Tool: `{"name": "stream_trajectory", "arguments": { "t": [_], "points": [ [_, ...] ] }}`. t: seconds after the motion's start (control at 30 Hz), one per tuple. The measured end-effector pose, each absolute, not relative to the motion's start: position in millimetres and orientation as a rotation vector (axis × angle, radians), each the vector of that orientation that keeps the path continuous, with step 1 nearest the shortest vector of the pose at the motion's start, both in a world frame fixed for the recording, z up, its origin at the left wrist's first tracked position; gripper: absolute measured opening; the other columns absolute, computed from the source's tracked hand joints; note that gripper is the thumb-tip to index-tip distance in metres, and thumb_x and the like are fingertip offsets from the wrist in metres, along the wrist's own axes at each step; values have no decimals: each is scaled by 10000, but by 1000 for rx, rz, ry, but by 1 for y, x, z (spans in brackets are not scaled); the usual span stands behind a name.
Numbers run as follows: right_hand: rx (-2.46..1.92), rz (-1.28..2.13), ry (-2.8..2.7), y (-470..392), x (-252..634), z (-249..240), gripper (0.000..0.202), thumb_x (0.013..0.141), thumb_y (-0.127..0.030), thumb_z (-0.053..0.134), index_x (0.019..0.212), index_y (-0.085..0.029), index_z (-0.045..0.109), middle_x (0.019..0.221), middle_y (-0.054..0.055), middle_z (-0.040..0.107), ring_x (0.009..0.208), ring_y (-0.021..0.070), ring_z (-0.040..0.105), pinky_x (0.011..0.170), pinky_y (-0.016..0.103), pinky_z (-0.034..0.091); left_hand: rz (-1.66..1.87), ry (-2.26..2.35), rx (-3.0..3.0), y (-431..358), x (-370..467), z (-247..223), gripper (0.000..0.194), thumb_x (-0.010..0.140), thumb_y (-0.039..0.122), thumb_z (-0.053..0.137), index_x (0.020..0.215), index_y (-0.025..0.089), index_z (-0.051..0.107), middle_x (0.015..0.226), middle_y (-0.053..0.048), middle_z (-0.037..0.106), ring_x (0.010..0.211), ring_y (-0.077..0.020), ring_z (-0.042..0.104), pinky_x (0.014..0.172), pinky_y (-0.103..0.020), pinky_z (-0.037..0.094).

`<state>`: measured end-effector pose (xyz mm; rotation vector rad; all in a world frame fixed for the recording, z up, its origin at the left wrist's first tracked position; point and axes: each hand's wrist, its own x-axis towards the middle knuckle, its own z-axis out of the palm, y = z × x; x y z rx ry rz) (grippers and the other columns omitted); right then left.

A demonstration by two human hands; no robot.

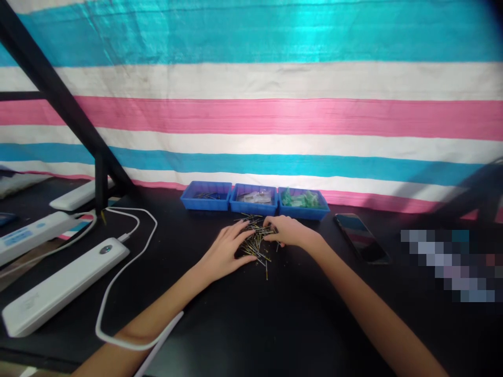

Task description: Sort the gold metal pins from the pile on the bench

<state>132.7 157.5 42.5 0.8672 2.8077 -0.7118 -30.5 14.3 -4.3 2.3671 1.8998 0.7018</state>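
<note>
A loose pile of thin gold-and-silver metal rods (257, 240), perhaps drill bits, lies on the black table between my hands. My left hand (226, 252) rests at the pile's left side, open, its fingers spread and thumb stretched along the near edge. On the right side, my right hand (290, 231) curves its fingers at the rods, with thumb and forefinger apart; its other fingertips are partly hidden. Behind the pile stand three blue trays in a row: one with some thin rods (206, 204), one with clear plastic pieces (251, 208), one with green pieces (304, 212).
A phone (362, 238) lies right of the trays. To the left are a white power bank (66, 285), a power strip (35, 235) and a white cable (102, 309) that crosses my left forearm. A black frame post (66, 104) slants before a striped sheet (275, 115).
</note>
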Motion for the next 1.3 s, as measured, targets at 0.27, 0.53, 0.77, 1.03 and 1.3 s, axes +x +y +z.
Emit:
{"name": "stream_trajectory", "arguments": {
  "t": [0.27,0.53,0.77,1.03,1.3],
  "points": [
    [888,-660,2857,157,132,44,228,774,-337,593,960,-206,610,837,-6,678,455,83,583,607,237,433,743,1876,2378,14,-29,-3,418,844,419,508,1216,232,475,1311,-82,469,1234,-234,394,994,-400,331],
    [875,-611,3008,162,136,54,160,804,-310,546,810,-214,674,566,-26,647,523,122,589,562,246,384,796,1925,2371,13,-26,1,323,863,377,480,1144,228,534,1225,-73,533,1185,-228,440,974,-397,341],
    [794,-788,3068,163,136,57,198,826,-265,507,889,-226,691,738,-9,694,523,108,600,628,272,429,935,1960,2275,12,-22,4,276,856,355,497,1090,230,571,1146,-58,583,1101,-220,505,932,-386,371],
    [529,-1390,2961,151,134,63,261,815,-235,514,1015,-176,669,746,29,697,555,108,619,581,227,479,1211,1984,2065,15,-21,2,211,843,331,534,1019,228,592,1006,-32,624,958,-184,569,841,-340,407],
    [482,-1549,2870,144,133,70,223,813,-305,555,962,-194,677,688,12,673,563,113,621,557,224,482,1415,1984,1787,13,-20,6,195,826,335,547,716,176,571,866,-35,572,763,-144,550,687,-276,447]
  ]
}}
